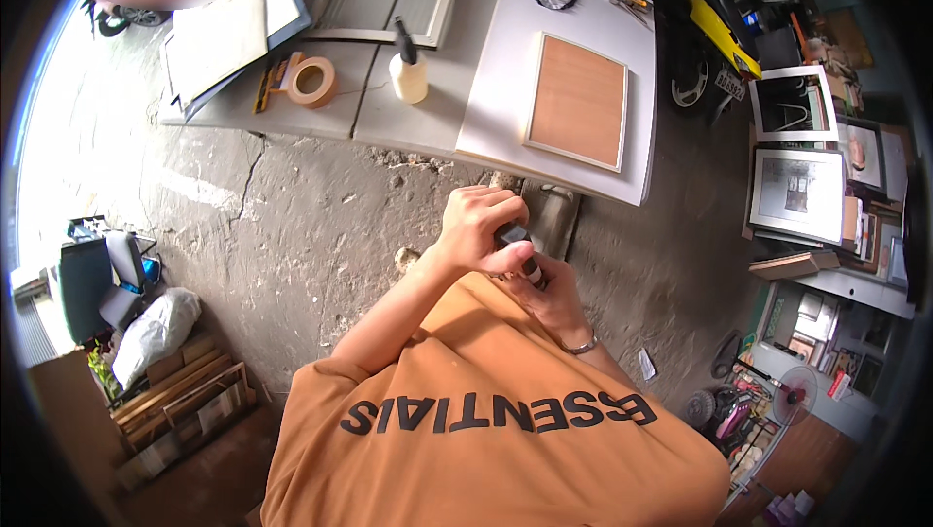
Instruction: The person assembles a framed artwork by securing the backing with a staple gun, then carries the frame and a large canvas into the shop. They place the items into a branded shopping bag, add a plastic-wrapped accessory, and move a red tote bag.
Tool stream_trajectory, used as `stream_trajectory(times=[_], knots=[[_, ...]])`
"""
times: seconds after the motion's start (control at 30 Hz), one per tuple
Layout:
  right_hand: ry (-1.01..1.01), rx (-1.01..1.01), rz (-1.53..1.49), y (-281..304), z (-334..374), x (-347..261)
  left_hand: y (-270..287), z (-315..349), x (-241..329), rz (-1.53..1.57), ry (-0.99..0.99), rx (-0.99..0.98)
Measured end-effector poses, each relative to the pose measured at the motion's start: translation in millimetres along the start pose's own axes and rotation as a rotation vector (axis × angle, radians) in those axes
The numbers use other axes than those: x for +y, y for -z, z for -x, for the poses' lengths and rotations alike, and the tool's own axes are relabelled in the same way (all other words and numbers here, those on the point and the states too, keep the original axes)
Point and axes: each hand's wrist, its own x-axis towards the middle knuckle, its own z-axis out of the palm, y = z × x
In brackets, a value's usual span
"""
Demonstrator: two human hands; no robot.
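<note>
Object (515, 234), small and dark, is held in front of the chest, clear of the table (335, 124): left hand (480, 226) grasping its upper end, right hand (557, 294) closed around the lower, apparently so each steadies the other. Beyond, a framed brown panel (580, 102) lies flat on a white board (498, 85), presumably for protection; a bottle (410, 82) stands upright nearby.

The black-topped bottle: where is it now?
In the head view, the bottle stands on the grey table, above and left of centre, between the tape roll and the white board.
</note>
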Motion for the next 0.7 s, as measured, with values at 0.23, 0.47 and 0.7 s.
stream_trajectory(times=[0.23, 0.47, 0.7], knots=[[0.120, -0.011, -0.015, 131.7, -112.2, 25.9, -115.0, -102.8, -98.6, -0.037, 0.157, 0.217], [-0.273, -0.244, -0.069, 240.4, -185.1, 29.8, -171.6, -167.7, -168.0, 0.134, 0.626, -0.019], [-0.267, 0.208, -0.022, 273.2, -290.0, 59.5, -161.2, -223.2, -349.4, -0.505, 0.534, -0.177]])
